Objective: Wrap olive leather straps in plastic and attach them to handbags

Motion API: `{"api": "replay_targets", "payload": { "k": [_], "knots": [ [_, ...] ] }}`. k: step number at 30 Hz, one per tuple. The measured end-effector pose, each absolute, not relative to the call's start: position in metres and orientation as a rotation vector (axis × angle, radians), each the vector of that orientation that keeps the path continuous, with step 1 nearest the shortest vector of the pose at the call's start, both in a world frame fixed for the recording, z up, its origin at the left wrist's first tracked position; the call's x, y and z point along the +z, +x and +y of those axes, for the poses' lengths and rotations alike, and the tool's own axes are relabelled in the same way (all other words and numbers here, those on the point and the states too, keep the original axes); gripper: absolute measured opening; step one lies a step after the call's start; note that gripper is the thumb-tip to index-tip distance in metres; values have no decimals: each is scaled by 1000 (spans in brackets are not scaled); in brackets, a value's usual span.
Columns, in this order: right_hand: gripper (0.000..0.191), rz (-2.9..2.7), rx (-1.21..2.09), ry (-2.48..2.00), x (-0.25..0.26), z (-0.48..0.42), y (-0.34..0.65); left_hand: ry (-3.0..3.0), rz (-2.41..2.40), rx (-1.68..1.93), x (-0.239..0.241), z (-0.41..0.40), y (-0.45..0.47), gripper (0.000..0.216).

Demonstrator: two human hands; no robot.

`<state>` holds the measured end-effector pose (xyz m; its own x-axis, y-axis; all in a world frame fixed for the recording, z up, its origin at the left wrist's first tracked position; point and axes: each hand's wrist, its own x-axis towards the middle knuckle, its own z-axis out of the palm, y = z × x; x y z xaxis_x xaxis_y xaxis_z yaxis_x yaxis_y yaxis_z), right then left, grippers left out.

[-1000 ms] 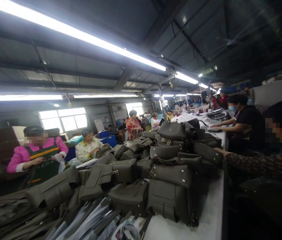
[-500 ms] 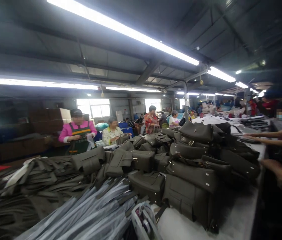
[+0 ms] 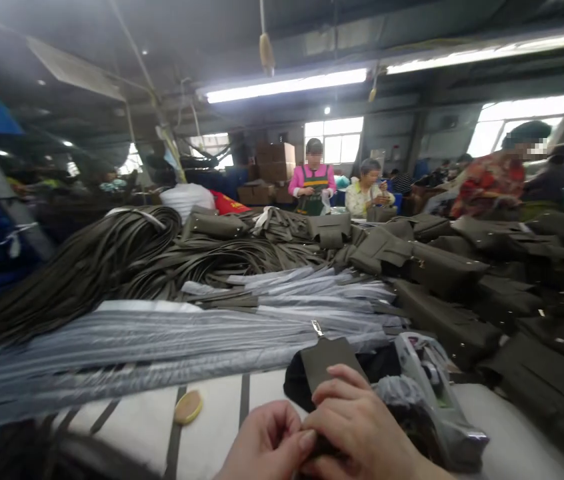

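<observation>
My left hand (image 3: pixel 269 440) and my right hand (image 3: pixel 357 423) meet low in the middle of the view, fingers pinched together. A bit of dark material shows between them, mostly hidden, so I cannot make out what it is. Just beyond the right hand's fingers is a flat dark olive leather-like tag (image 3: pixel 329 363) with a metal clasp at its top; its lower end is covered by that hand. A black rounded item (image 3: pixel 295 383) lies behind the tag. To the right, a light-coloured device (image 3: pixel 427 380) is partly wrapped in clear plastic.
Bundles of grey plastic-wrapped straps (image 3: pixel 172 347) and loose dark straps (image 3: pixel 112 267) cover the left. Dark bags (image 3: pixel 442 267) are piled to the right. A roll of yellow-edged tape (image 3: pixel 189 407) sits on the white surface (image 3: pixel 217 413). Several people work across the table.
The view has swung left and down. Both my hands, the tag and the tape roll are now in sight; the bag pile has shifted to the right of the picture.
</observation>
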<state>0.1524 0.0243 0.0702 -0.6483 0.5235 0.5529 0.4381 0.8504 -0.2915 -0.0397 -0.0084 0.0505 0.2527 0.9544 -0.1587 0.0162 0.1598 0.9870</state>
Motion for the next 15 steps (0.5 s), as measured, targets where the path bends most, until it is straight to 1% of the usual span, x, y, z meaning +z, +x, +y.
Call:
{"api": "replay_targets", "payload": {
  "k": [3, 6, 10, 15],
  "knots": [
    [9, -2410, 276, -737, 92, 19, 160, 1127, 1017, 1001, 52, -5, -40, 65],
    [11, -2530, 291, -737, 108, 20, 164, 1089, 1005, 1028, 52, -6, -47, 64],
    [13, -2564, 357, -765, 111, 26, 159, 1064, 1016, 1025, 50, -9, -61, 65],
    [16, -2566, 415, -847, 108, 23, 151, 1132, 1058, 758, 67, -16, -64, 61]
  ]
}}
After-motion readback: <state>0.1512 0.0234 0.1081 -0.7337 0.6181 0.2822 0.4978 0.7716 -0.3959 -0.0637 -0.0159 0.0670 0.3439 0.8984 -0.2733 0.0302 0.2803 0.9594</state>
